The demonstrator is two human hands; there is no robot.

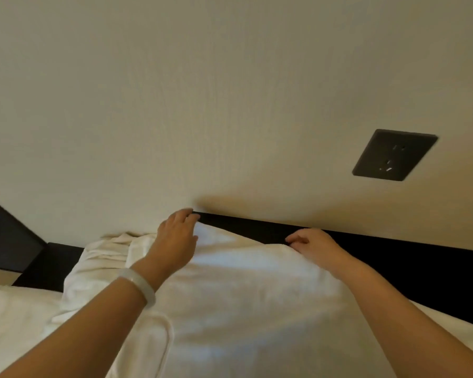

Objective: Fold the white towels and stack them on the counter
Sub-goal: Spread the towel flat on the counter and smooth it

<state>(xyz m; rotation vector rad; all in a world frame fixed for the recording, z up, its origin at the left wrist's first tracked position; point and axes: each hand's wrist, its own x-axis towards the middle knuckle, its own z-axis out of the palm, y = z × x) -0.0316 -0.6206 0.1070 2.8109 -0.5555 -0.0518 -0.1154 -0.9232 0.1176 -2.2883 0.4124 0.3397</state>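
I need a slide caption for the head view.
Left hand and right hand hold a white towel by its far edge on the dark counter.

White towel (243, 282) on a black counter (393, 246); cream wall (202, 91), faintly vertical-grained, fills the upper frame; charcoal socket plate (393, 155) at right; milky-white bangle (139, 285) on my wrist.

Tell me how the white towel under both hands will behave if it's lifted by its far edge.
Probably floppy: the white towel dips and creases between the left hand and right hand at its far edge. Likely to drape rather than hold shape, like the crumpled towel beside it. Its soft cloth surface seems unlikely to slip.
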